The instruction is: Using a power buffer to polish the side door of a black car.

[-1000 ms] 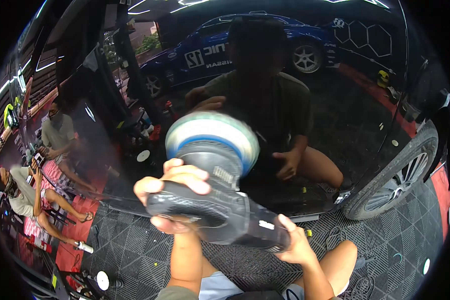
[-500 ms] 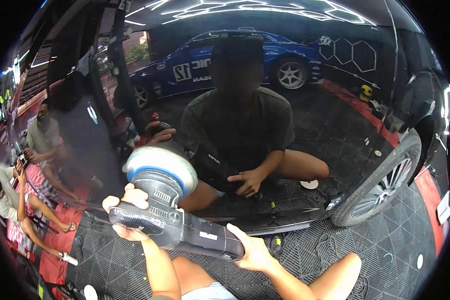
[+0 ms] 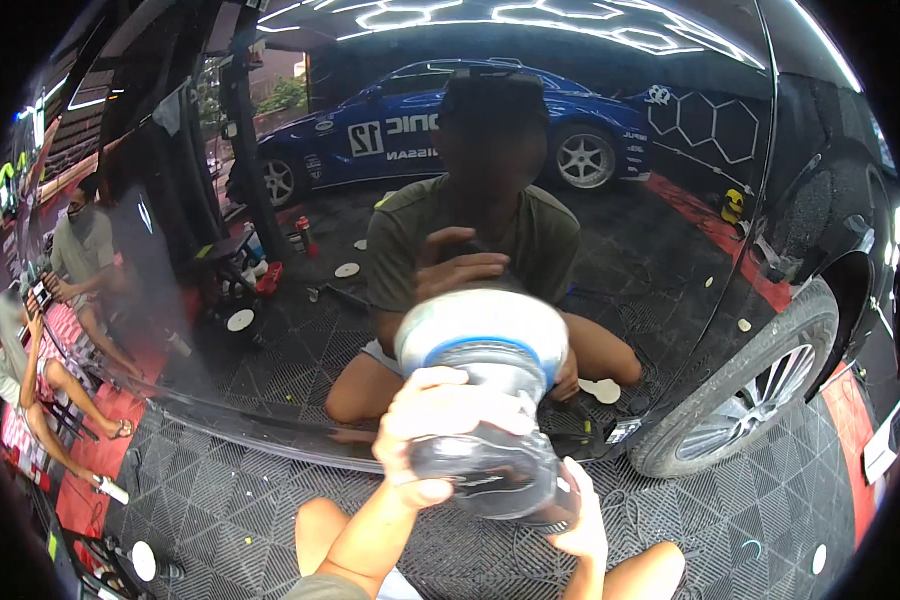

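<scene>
Both my hands hold a black electric polisher (image 3: 485, 475) with a round white pad (image 3: 480, 318) on a blue backing. My left hand (image 3: 450, 405) wraps over the front grip, just behind the pad. At the rear of the body, my right hand (image 3: 582, 520) grips the handle, partly hidden behind the machine. The pad is against or very near the lower part of a glossy black car door (image 3: 620, 260); whether it touches cannot be told. It is blurred by motion. My figure and a blue car show as reflections in the paint.
To the right is the car's wheel (image 3: 745, 400). Black ridged floor tiles (image 3: 230, 500) bordered by red strips (image 3: 95, 490) lie below. A seated person (image 3: 35, 370) holds a device at the left. A round white pad (image 3: 144, 560) is at lower left, another (image 3: 819, 560) at lower right.
The polisher has moved right along the door with both hands on it. Its body has swung from lying crosswise to pointing more toward me. The view has shifted slightly.
</scene>
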The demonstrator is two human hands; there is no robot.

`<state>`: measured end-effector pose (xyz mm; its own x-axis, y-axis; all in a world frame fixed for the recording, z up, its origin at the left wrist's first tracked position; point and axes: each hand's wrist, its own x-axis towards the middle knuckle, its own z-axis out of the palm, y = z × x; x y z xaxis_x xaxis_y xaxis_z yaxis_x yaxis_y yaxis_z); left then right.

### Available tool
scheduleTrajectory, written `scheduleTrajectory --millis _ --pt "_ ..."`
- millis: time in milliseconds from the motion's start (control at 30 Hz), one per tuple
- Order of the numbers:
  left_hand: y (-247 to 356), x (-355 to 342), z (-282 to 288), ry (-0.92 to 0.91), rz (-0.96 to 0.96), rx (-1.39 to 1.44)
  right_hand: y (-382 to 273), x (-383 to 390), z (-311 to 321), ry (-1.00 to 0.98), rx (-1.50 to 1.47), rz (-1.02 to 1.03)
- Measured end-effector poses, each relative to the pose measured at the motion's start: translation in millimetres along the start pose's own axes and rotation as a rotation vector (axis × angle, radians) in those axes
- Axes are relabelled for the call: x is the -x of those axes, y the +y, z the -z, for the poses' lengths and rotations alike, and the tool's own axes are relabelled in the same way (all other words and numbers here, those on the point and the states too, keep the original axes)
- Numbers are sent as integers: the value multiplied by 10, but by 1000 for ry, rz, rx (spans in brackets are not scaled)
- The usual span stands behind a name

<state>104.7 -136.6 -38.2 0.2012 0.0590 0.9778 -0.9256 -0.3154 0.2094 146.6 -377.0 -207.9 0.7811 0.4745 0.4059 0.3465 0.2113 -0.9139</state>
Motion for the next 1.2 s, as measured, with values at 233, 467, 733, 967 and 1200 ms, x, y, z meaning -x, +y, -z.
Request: scheduleTrajectory --millis 233,467,733,967,1200 --pt "-259 -132 -1030 -142 -64 139 54 245 812 133 241 -11" --pt "-384 -211 -1654 -253 -58 63 654 691 1328 267 198 -257" --pt "38 248 -1016 -97 173 -21 422 575 697 262 125 -363" --pt "414 518 528 370 411 -94 70 63 -819 -54 310 -52" --pt "230 720 1625 448 313 -156 220 -224 -1764 -97 360 -65"
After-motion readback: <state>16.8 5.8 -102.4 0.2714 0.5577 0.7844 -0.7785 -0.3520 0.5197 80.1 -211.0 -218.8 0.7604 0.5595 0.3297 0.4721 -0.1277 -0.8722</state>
